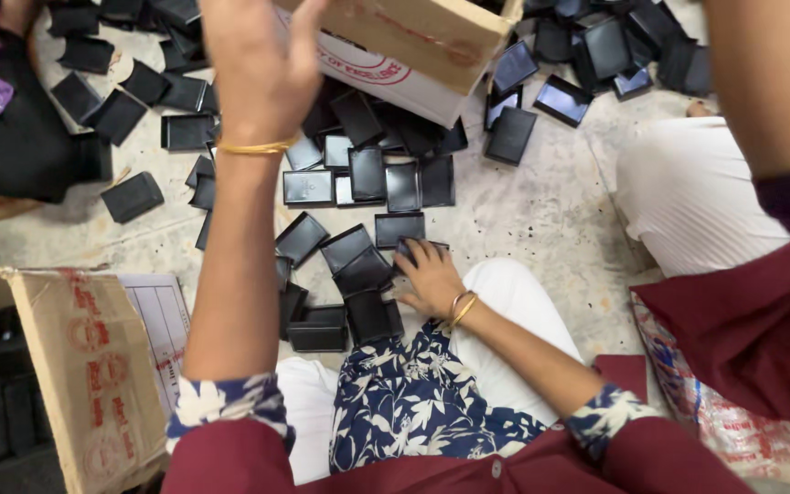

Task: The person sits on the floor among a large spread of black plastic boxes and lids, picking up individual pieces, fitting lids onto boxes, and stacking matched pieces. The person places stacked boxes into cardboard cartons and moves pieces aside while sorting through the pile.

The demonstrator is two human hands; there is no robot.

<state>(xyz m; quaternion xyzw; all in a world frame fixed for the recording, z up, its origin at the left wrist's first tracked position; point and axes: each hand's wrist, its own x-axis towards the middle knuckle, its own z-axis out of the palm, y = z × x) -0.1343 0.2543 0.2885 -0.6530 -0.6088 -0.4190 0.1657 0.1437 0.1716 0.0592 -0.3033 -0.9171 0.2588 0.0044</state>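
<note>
My left hand (262, 69) is raised at the top of the view, its fingers on the left end of a tilted cardboard box (432, 41); the fingertips leave the frame. Below the box lies a heap of flat black plastic trays (368, 174) on the stone floor. My right hand (430, 279) is low by my knee, fingers curled over one black tray (411, 247) at the edge of a small pile of black trays (358, 274). Both wrists carry gold bangles.
A second cardboard box (84, 366) with dark things inside stands open at lower left. More black trays (596, 50) are scattered at the top right and top left. Another person's arm (770, 82) and white-clad leg (688, 197) fill the right side. Dark cloth (20, 146) lies at left.
</note>
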